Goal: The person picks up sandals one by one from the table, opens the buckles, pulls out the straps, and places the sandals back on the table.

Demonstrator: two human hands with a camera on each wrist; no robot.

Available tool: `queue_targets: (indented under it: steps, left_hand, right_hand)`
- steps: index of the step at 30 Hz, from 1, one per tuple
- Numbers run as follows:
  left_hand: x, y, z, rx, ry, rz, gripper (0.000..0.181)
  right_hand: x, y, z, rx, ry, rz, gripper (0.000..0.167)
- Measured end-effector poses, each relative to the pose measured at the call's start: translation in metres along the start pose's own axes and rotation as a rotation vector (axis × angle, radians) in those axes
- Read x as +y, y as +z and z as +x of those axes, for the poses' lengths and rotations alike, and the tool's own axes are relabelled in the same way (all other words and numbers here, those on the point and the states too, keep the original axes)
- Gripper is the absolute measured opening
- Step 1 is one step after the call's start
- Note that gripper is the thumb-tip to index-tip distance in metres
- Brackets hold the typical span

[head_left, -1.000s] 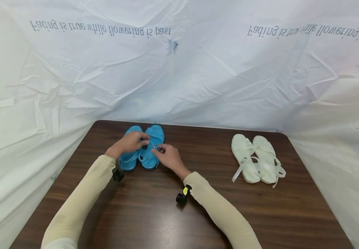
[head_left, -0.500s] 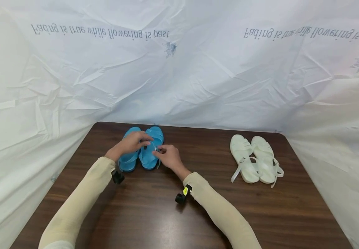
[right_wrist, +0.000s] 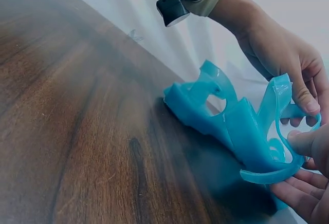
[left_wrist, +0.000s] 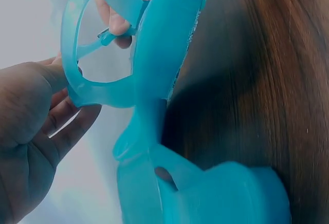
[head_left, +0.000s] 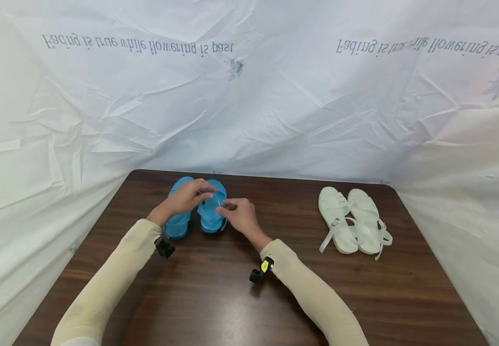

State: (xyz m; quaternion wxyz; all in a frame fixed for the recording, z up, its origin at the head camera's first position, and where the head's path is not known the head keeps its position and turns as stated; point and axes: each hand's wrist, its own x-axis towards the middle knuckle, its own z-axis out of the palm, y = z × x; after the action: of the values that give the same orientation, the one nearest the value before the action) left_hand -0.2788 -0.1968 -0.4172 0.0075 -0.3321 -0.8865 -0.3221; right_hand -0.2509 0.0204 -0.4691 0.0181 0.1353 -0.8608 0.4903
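A pair of blue sandals lies toward the back left of the table; the left one (head_left: 178,222) is partly behind my left hand (head_left: 186,196). Both hands are at the right blue sandal (head_left: 211,218). My left thumb and fingers pinch its strap (left_wrist: 72,39) near the front of the loop, as the left wrist view shows. From the other side, my right hand (head_left: 242,216) pinches the same sandal's strap by the small buckle (left_wrist: 106,36). In the right wrist view, the strap (right_wrist: 280,172) curves out between the two hands.
A pair of white sandals (head_left: 344,233) rests at the right of the dark wooden table (head_left: 215,298), straps loose at the sides. Behind the table hangs a white printed sheet (head_left: 275,96), close to its back edge.
The right blue sandal has shifted slightly right, widening the gap between the pair. My right hand has moved a little right with it, while my left hand has edged slightly forward.
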Motion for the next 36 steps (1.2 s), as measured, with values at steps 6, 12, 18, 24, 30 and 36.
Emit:
queue_targets:
  steps: [6,12,18,24,30,36]
  left_hand:
    - [0.008,0.001,0.001,0.029,-0.016,-0.028,0.030]
    - [0.017,0.006,0.001,0.088,-0.025,-0.114,0.031]
    - [0.031,0.015,0.002,0.166,-0.068,-0.188,0.031]
    - [0.046,0.022,0.003,0.210,-0.069,-0.270,0.030]
    - [0.064,0.032,0.002,0.206,-0.069,-0.345,0.032]
    - [0.080,0.048,0.000,0.199,-0.033,-0.410,0.031]
  right_hand:
    - [-0.006,-0.010,-0.004,0.008,0.002,-0.003,0.036]
    - [-0.010,-0.026,-0.011,0.028,-0.041,-0.001,0.034]
    - [-0.014,-0.043,-0.020,0.047,-0.076,-0.030,0.036]
    - [-0.019,-0.060,-0.035,0.074,-0.116,-0.056,0.037]
    - [-0.021,-0.076,-0.055,0.107,-0.133,-0.070,0.036]
    - [-0.017,-0.089,-0.078,0.126,-0.130,-0.076,0.034]
